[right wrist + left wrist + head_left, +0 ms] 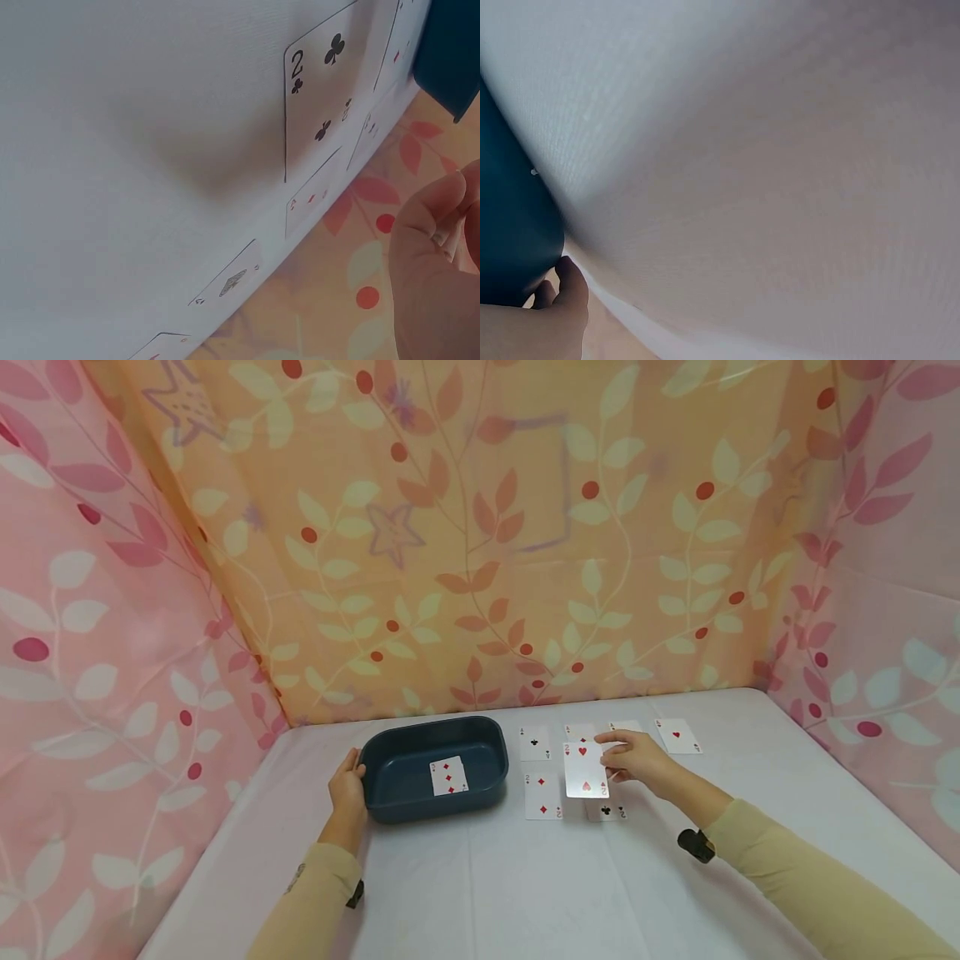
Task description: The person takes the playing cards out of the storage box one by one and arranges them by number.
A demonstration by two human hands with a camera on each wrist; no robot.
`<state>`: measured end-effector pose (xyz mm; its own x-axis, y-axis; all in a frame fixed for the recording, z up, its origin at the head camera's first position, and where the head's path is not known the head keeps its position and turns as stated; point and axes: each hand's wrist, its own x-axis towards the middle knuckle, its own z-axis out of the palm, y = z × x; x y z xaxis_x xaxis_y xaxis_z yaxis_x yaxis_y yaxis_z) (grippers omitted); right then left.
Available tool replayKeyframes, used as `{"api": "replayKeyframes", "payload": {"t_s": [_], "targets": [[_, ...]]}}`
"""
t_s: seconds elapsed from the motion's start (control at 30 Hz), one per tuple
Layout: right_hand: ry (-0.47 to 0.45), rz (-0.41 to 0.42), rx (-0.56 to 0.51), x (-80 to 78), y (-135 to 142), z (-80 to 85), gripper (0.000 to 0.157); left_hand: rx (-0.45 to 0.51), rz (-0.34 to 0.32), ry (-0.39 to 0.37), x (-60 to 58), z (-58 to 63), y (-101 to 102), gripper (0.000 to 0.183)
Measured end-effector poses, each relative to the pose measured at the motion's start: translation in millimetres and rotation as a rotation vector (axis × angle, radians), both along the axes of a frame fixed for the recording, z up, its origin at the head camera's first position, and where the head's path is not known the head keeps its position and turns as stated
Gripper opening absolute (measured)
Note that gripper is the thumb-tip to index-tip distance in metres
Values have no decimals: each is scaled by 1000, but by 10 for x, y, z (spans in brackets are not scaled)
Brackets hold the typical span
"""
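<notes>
My left hand (347, 789) grips the left end of a dark blue rectangular basin (435, 808), thumb at the rim. In the left wrist view, part of that hand (566, 300) shows against the basin's side (514, 217). Inside the basin lies a three of diamonds (448, 776), face up. Above the table, the two of hearts (585, 772) is pinched by its right edge in my right hand (637, 762). Below it, a two of clubs (606, 811) is partly covered. Left of that lies a two of diamonds (543, 797).
Behind, a row holds the ace of clubs (534, 743), ace of diamonds (580, 732), ace of spades (232, 283) and ace of hearts (678, 737). A white cloth covers the table (480, 893). Patterned fabric (480, 635) hangs along the back and both sides.
</notes>
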<state>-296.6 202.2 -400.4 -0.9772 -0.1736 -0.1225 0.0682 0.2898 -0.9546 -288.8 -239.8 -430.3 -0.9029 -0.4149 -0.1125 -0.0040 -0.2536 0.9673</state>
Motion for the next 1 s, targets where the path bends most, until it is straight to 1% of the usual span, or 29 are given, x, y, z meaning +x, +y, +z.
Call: {"api": "replayKeyframes", "payload": {"t_s": [0.17,0.33,0.63,1.0], "targets": [[14,5,10,24,97,-4,50,-2,6,1,3,4,-1,52],[12,-6,20,56,172,9,49,-13,-2,-5,6,4,3,52],[-4,-29,47,105,238,35,49,-15,-3,-15,17,4,-4,53],[20,-21,65,148,353,24,49,-16,-6,0,22,17,19,52]]}}
